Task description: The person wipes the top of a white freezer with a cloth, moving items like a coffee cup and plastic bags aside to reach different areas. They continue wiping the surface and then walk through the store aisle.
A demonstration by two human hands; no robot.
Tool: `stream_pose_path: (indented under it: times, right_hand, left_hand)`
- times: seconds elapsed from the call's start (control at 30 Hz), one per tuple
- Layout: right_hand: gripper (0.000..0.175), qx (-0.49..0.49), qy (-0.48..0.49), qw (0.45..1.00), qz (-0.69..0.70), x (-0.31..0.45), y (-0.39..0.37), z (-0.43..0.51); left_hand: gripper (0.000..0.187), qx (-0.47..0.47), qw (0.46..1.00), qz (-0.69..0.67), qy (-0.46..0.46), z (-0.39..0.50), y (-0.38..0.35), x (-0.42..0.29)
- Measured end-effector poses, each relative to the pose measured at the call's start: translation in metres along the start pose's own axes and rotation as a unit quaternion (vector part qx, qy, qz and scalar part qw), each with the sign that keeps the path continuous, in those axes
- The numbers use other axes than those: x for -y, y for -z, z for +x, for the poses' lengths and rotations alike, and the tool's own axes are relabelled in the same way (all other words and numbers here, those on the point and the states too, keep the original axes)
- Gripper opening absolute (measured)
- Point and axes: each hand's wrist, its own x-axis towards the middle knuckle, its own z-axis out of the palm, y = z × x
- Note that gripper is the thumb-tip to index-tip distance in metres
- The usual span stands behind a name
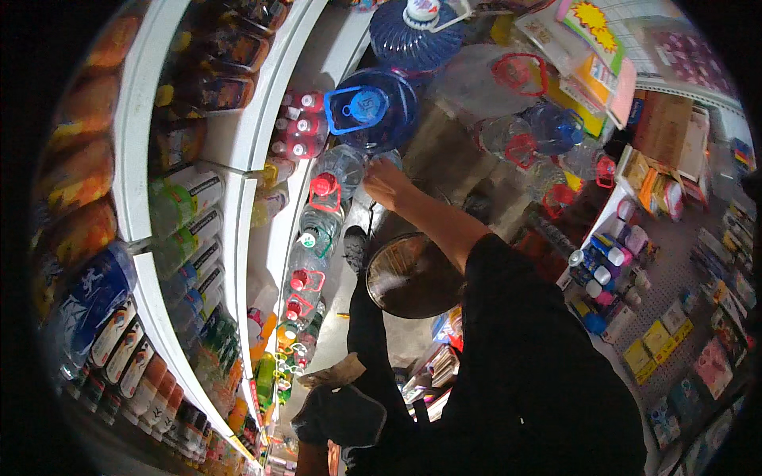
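My right hand [386,182] reaches forward with fingers curled, close beside a clear plastic water bottle [345,163]. Its fingertips are hidden, so whether it grips anything cannot be told. Just beyond stands a large blue water jug [393,128] with a blue cap and handle. Towards me runs a row of clear bottles, among them one with a red cap and handle [324,185] and one with a green cap [308,240]. Low in view, my left hand [308,431] is mostly covered by a dark grey cloth-like thing [351,416], beside a brown piece [336,372] of unclear material.
White shelves [253,101] with packed drinks rise on the left. A round brown-topped stool [414,276] stands by my leg. More water bottles [559,128] sit on the floor at the right, near cardboard boxes [661,125] and a pegboard display [673,285].
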Motion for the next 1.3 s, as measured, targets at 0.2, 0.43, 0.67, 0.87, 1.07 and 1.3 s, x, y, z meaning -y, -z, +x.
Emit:
stream_pose_path:
  times: [0.2,0.43,0.67,0.87,1.07,1.3]
  right_hand:
    - [0.017,0.062,-0.255,0.954,0.145,-0.038,0.023,-0.148]
    - [0.024,-0.004,-0.416,0.88,0.229,-0.064,0.012,-0.26]
    - [0.02,0.041,-0.398,0.912,0.093,-0.14,-0.058,-0.364]
    - [0.015,-0.02,-0.435,0.897,0.073,-0.162,-0.073,-0.419]
    - [0.041,-0.125,-0.353,0.909,0.181,-0.081,-0.018,-0.359]
    - [0.057,-0.046,-0.479,0.693,0.537,0.056,-0.012,-0.284]
  left_hand:
    - [0.041,0.041,0.999,0.034,-0.011,0.016,0.006,-0.033]
    - [0.041,0.052,0.996,0.056,-0.035,0.02,-0.012,-0.06]
    - [0.041,0.012,0.998,0.058,-0.017,0.007,-0.038,-0.031]
    - [0.041,0.008,0.997,0.07,0.009,0.008,-0.059,-0.006]
    - [0.042,0.016,0.996,0.087,0.0,0.006,-0.069,-0.006]
    - [0.042,0.021,0.995,0.095,-0.014,0.013,-0.062,-0.018]
